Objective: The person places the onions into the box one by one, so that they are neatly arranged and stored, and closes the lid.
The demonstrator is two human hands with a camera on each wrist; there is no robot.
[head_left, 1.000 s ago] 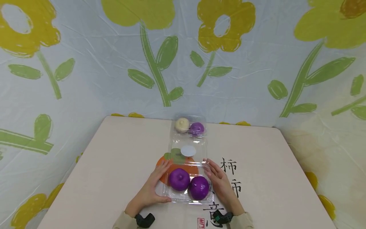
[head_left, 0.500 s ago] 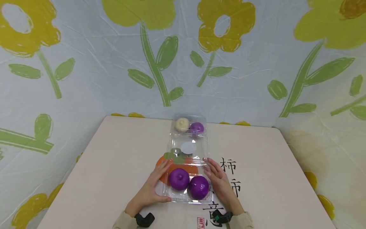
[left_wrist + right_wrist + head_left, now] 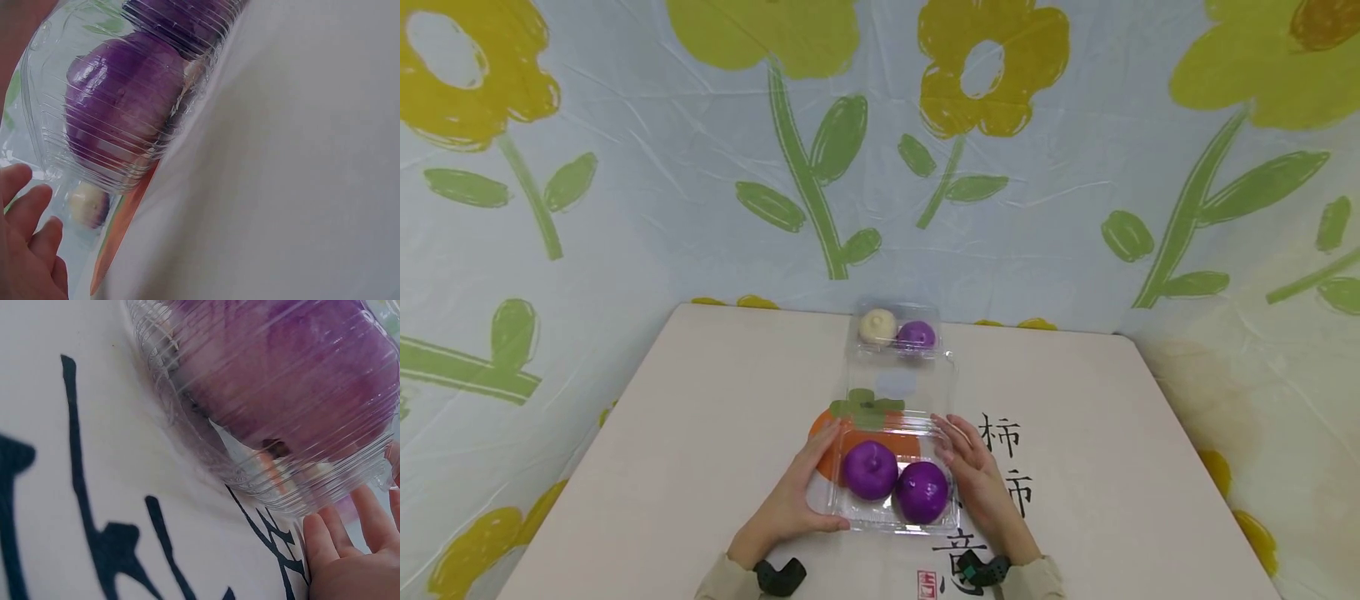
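An open clear plastic clamshell box [image 3: 891, 527] lies in front of me in the head view, with its lid [image 3: 951, 387] hinged back away from me. Two round purple onions sit inside: a left one [image 3: 870, 471] and a right one [image 3: 922, 492]. My left hand [image 3: 797, 487] rests along the box's left side, thumb at the near corner and fingertips by the far corner. On the right side, my right hand [image 3: 981, 475] has its fingertips right at the rim near the hinge. In the right wrist view its fingers [image 3: 322, 540] extend beside the ribbed wall.
Behind the lid, a second clear container [image 3: 898, 310] holds a cream onion [image 3: 877, 327] and a purple onion [image 3: 917, 335]. The pale table [image 3: 722, 383] bears a printed orange persimmon [image 3: 825, 467] and black characters [image 3: 1000, 436]. A flowered cloth [image 3: 1045, 250] hangs behind the far table edge.
The lid has swung a little farther back, and its white oval label shows farther away and fainter. Both hands have stayed almost in place, and the onions have not moved.
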